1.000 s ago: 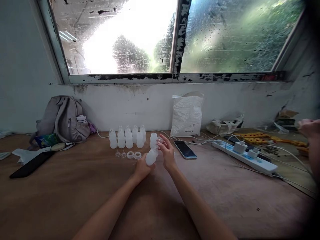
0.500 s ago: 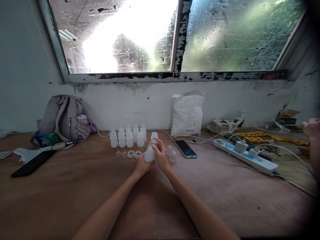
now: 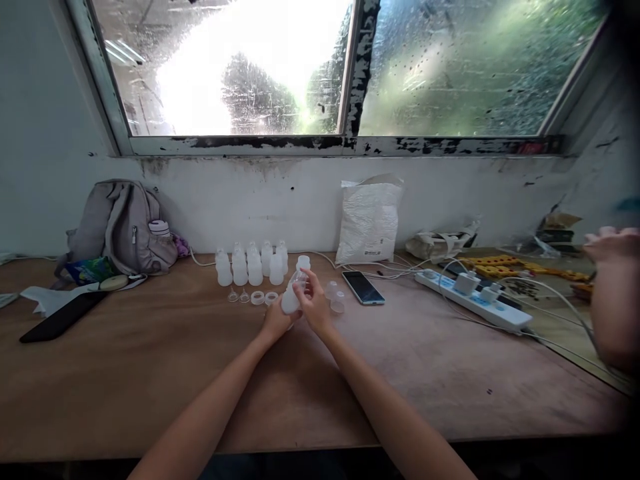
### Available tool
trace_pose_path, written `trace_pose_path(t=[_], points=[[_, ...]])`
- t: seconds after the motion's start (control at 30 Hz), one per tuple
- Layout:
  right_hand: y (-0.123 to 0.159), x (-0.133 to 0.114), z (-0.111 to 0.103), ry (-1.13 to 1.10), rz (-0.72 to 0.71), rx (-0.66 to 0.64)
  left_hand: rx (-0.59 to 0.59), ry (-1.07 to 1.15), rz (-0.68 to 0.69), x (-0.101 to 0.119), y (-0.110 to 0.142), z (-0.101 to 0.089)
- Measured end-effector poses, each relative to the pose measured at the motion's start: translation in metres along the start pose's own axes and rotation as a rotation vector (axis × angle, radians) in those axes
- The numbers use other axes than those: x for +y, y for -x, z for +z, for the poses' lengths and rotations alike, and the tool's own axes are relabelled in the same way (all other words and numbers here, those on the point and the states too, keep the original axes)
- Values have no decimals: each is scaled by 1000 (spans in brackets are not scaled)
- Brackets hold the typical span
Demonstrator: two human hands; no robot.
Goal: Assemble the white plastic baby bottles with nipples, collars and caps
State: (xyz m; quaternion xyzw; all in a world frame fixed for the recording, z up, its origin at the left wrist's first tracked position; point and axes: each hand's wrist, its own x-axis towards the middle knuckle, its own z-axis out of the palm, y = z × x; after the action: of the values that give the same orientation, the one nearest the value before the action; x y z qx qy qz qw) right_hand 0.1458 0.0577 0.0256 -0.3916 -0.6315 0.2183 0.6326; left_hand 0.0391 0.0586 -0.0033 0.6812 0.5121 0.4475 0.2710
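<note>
My left hand (image 3: pixel 277 322) is closed round the body of a small frosted baby bottle (image 3: pixel 289 302), which leans with its top away from me. My right hand (image 3: pixel 316 305) grips a clear cap (image 3: pixel 302 279) at the bottle's upper end; the fingers partly hide it. Just behind stands another frosted bottle (image 3: pixel 303 262). Two clear caps (image 3: pixel 338 304) rest to the right of my right hand. On the left lie two clear teats (image 3: pixel 233 296) and two white rings (image 3: pixel 257 298), the nearer ring close to my left hand. Behind them stand several capped bottles (image 3: pixel 240 270) in rows.
A phone (image 3: pixel 363 288) lies right of the caps, before a white plastic bag (image 3: pixel 371 223). Further right are a power strip (image 3: pixel 475 301) with cables, yellow parts (image 3: pixel 500 265) and another person's hand (image 3: pixel 613 247). A grey backpack (image 3: pixel 117 227) and black flat case (image 3: pixel 65 317) occupy the left.
My right hand has brought the clear cap onto the bottle's top, uncovering the two caps beside it. My left hand keeps its hold. The view has tilted down slightly, showing the table's front edge.
</note>
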Motion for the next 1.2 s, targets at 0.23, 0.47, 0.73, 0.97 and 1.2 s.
trace_pose_path(t=[0.23, 0.47, 0.73, 0.97, 1.2], points=[[-2, 8, 1, -62, 38, -6, 6, -40, -25, 0, 2, 2], [-6, 9, -4, -178, 117, -57, 2, -71, -21, -7, 3, 3], [-19, 11, -10, -114, 258, 135, -38, -155, 112, 3, 9, 6], [-28, -2, -18, -381, 384, -20, -45, -220, 157, 3, 10, 9], [-40, -21, -50, -287, 622, -364, -196, -286, 299, 19, 19, -1]])
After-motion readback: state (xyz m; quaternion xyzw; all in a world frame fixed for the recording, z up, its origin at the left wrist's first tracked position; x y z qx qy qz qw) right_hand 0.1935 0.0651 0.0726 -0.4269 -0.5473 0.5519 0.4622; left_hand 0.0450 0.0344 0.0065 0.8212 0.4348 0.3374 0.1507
